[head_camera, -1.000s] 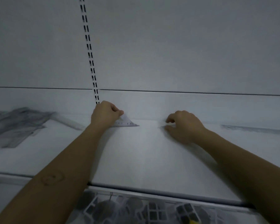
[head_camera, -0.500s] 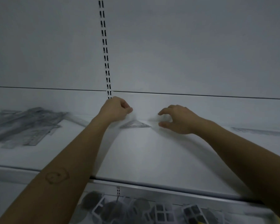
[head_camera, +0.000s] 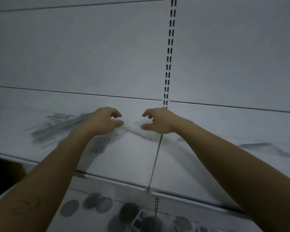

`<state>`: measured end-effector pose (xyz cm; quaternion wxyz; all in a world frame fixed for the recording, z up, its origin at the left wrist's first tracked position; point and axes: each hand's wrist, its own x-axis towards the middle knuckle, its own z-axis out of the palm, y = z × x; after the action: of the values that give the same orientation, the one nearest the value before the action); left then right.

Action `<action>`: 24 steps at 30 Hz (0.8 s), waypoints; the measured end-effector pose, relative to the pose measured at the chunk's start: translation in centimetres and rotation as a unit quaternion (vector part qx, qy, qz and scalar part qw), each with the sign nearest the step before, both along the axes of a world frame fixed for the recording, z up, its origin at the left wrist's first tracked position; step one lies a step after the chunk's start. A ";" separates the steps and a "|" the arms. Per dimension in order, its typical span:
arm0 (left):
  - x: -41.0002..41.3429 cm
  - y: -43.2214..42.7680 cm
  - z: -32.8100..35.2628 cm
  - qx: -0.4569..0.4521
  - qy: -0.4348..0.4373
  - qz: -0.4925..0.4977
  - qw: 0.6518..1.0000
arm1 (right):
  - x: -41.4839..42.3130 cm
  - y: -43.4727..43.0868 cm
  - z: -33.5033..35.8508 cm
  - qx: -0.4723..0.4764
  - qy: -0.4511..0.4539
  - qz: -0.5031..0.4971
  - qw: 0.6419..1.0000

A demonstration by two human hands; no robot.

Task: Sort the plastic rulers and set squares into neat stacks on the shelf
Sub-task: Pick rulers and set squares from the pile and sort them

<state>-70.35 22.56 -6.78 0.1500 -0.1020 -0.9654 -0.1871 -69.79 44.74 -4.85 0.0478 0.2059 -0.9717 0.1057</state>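
- Hands: your left hand [head_camera: 104, 122] and right hand [head_camera: 159, 122] hover at mid-frame over the shelf [head_camera: 127, 158]. Each is spread in a loose claw, thumb and fingers apart, the two facing one another. Neither holds anything.
- Change, left hand: a second ago it pinched a small set square by one corner. Half a second ago the pinch had let go, and now the hand is lifted clear.
- Set square [head_camera: 137, 129]: a pale smeared shape lying on the shelf between your two thumbs. Its edges are too blurred to confirm.
- View: the slotted upright [head_camera: 168, 56] has gone from left of centre to right of centre, so your head has turned left.
- Heap of rulers [head_camera: 57, 128]: now in view just left of your left hand, loose and crossed. One short ruler [head_camera: 100, 144] lies under that wrist.
- Second set square [head_camera: 266, 149]: flat on the shelf, well apart, at the right of the frame.
- Judgement: one piece is set down and the heap is unsorted, so most of the task remains. Whether you mean to square the placed piece or reach for the heap cannot be told.
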 end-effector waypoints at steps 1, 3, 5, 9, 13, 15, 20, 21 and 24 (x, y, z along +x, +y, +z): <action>0.0 -1.8 -0.3 0.003 -0.001 0.010 1.000 | -0.5 -1.8 -0.3 0.011 -0.007 0.006 1.000; 0.0 -5.1 -1.1 -0.007 -0.002 0.024 1.000 | -1.5 -5.1 -0.9 0.030 -0.022 0.017 0.999; 0.0 -7.9 -1.8 -0.022 -0.010 0.034 0.999 | -2.2 -8.2 -1.4 0.040 -0.026 0.027 0.999; -0.3 -11.8 -3.0 -0.023 0.019 0.032 0.999 | -2.9 -13.0 -2.1 0.037 -0.022 0.031 0.999; -0.7 -13.6 -4.6 0.011 0.038 0.007 0.999 | -3.4 -15.0 -3.2 0.023 -0.036 0.010 0.999; -0.7 -13.9 -5.0 0.013 0.044 -0.007 0.999 | -3.5 -14.8 -3.6 -0.034 -0.038 -0.007 0.999; -0.5 -13.7 -5.3 -0.030 0.033 0.022 0.999 | -3.2 -13.9 -3.9 -0.104 -0.037 -0.041 0.993; -0.6 -13.8 -5.4 -0.038 0.027 0.029 0.999 | -3.1 -13.7 -3.9 -0.110 -0.030 -0.046 0.992; -0.9 -14.2 -5.7 -0.024 0.032 0.030 0.999 | -3.0 -13.4 -4.1 -0.155 -0.016 -0.060 0.986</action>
<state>-71.27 8.40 -12.45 0.1845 -0.0822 -0.9669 -0.1561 -72.80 31.32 -8.94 0.0697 0.1353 -0.9547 0.2557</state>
